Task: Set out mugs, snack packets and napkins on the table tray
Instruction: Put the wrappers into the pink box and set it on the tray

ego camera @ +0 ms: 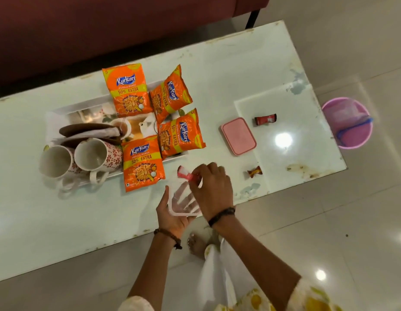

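Note:
A white tray (60, 110) on the glass table holds several orange snack packets (129, 90), two white mugs with red flowers (95, 154) lying on their sides, and folded brown and white napkins (89, 131). My left hand (172, 217) cups a clear plastic box (183, 199) just off the tray's right corner. My right hand (211, 187) pinches a small pink wrapped sweet (186, 173) above the box's far rim.
A pink lid (238, 135) lies on the table to the right, with a red sachet (265, 119) and a brown sweet (254, 171) beyond it. A pink bucket (349, 122) stands on the floor past the table's right end. A maroon sofa (105, 25) runs along the far side.

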`<action>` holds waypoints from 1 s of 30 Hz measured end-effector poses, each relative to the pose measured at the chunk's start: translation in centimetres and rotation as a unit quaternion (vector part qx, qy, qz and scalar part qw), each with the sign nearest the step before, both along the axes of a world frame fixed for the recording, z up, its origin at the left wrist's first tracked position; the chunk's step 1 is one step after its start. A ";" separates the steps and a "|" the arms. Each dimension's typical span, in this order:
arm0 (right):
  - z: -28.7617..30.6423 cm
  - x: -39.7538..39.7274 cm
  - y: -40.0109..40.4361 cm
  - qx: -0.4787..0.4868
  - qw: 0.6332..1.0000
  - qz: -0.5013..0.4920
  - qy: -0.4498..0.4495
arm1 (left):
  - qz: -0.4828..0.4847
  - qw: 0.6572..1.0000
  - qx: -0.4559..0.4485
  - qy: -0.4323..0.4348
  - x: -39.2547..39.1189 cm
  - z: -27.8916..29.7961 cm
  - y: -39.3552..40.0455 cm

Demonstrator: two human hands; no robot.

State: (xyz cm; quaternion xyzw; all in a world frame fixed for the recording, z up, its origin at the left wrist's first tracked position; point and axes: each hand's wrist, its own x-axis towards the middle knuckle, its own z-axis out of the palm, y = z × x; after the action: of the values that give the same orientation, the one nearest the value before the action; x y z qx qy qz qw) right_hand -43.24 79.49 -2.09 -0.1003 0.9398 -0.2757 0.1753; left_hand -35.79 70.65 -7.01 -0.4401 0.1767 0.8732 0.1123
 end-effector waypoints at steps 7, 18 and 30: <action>2.2 -0.1 3.2 0.008 0.999 0.040 0.032 | -0.038 0.998 0.047 0.028 -1.2 0.6 1.2; -5.4 -6.9 13.1 0.171 0.976 0.108 -0.079 | -0.044 0.991 0.124 0.008 -2.1 2.4 4.1; 1.6 -1.5 8.7 -0.120 0.989 0.017 -0.084 | -0.079 0.995 0.029 -0.051 -4.5 -0.4 6.6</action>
State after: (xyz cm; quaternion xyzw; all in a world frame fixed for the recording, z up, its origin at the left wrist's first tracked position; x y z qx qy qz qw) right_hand -44.78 88.19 -0.48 -0.1130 0.8797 -0.3913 0.2453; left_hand -40.25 77.28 -7.36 -0.4656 0.1792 0.8426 0.2027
